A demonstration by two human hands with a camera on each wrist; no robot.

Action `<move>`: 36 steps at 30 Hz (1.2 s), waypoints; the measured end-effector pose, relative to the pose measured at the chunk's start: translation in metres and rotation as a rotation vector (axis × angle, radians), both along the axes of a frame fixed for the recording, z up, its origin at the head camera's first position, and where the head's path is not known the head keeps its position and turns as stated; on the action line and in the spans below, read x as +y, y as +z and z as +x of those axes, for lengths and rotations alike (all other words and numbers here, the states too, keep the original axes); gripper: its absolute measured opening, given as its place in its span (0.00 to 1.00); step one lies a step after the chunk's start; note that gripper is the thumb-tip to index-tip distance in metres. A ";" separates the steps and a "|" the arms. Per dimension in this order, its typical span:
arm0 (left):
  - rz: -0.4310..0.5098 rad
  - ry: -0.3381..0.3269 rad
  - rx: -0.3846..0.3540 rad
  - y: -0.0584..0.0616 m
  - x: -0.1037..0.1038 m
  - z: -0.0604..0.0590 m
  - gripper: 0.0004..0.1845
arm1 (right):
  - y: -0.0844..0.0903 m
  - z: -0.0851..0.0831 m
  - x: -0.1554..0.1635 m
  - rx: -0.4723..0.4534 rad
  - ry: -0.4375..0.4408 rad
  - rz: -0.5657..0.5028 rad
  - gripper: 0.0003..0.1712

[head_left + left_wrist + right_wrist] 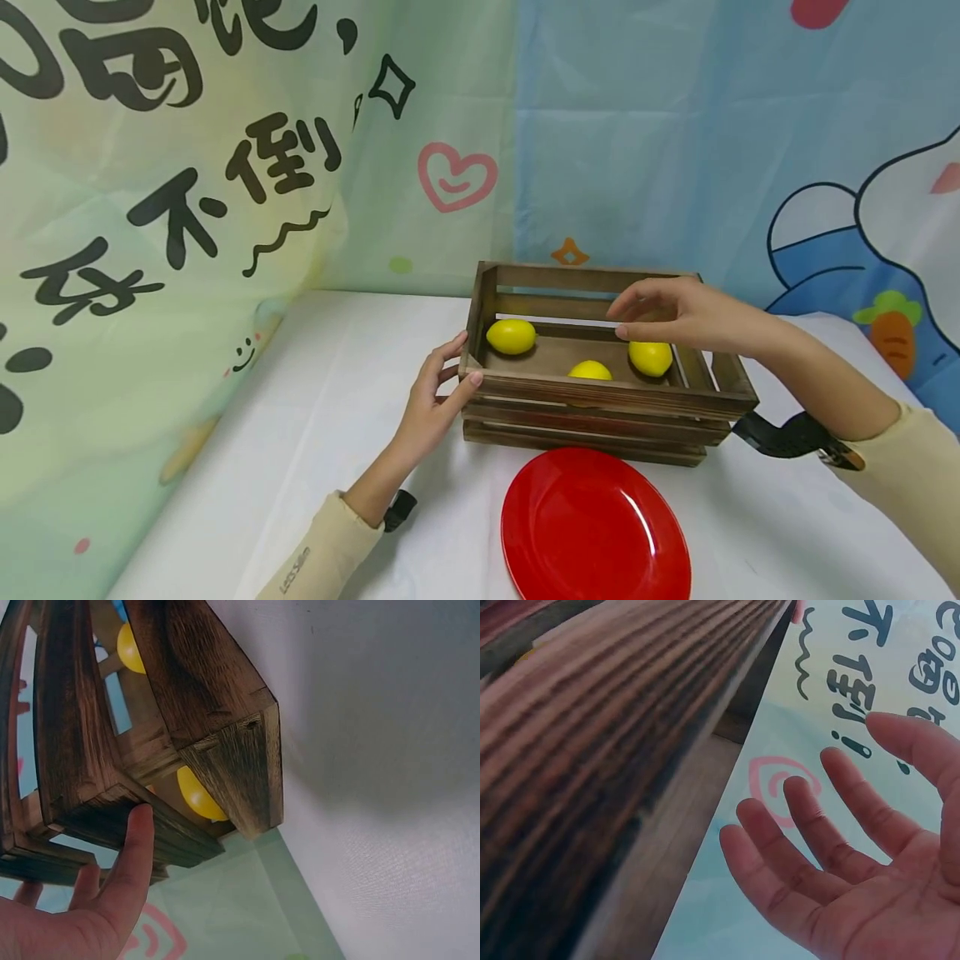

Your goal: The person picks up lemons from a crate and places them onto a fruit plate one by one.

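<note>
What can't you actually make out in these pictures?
- Head view: the middle lemon is half hidden by the crate front rail.
- Head view: the red plate is cut off by the bottom edge.
- Right wrist view: the right hand shows, but no lemon; blurred crate wood fills the left.
</note>
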State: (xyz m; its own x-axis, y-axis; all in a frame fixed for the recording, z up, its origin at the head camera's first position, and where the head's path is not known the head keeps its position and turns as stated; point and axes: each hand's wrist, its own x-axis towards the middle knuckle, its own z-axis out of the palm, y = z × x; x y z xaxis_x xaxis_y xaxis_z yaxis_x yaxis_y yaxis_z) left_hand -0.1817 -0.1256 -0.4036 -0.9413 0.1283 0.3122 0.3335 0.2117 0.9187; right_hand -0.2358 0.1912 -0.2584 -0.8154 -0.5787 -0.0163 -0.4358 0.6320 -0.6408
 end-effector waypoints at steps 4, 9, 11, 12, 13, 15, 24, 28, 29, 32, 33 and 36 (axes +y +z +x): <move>0.000 -0.001 -0.006 0.001 0.000 0.001 0.31 | 0.001 -0.006 -0.004 -0.025 0.016 0.013 0.18; -0.001 -0.002 -0.001 0.002 -0.002 0.001 0.32 | 0.007 -0.015 -0.010 -0.051 0.023 0.018 0.19; -0.004 0.002 0.003 0.003 -0.003 0.000 0.32 | 0.011 -0.017 -0.014 -0.064 0.031 0.006 0.20; -0.005 0.003 0.004 0.003 -0.003 0.000 0.32 | 0.013 -0.018 -0.016 -0.069 0.036 -0.002 0.20; -0.006 0.006 0.005 0.004 -0.003 0.000 0.32 | 0.015 -0.019 -0.018 -0.072 0.044 -0.008 0.20; -0.009 0.006 0.006 0.004 -0.004 0.000 0.32 | 0.018 -0.021 -0.021 -0.069 0.062 -0.009 0.19; -0.001 0.005 0.016 0.002 -0.004 -0.002 0.31 | 0.018 -0.040 -0.040 -0.076 0.317 0.033 0.19; 0.007 -0.001 0.020 0.000 -0.003 -0.003 0.31 | 0.016 -0.047 -0.048 -0.110 0.325 0.054 0.23; 0.006 0.000 0.019 0.000 -0.003 -0.003 0.31 | 0.015 -0.050 -0.049 -0.120 0.319 0.054 0.24; 0.001 0.004 0.018 -0.002 -0.002 -0.003 0.31 | 0.011 -0.058 -0.052 -0.134 0.298 0.049 0.26; 0.000 0.003 0.018 -0.003 -0.002 -0.003 0.31 | 0.010 -0.061 -0.053 -0.131 0.293 0.044 0.26; 0.002 0.005 0.021 -0.004 -0.003 -0.004 0.31 | 0.006 -0.070 -0.056 -0.112 0.278 0.021 0.27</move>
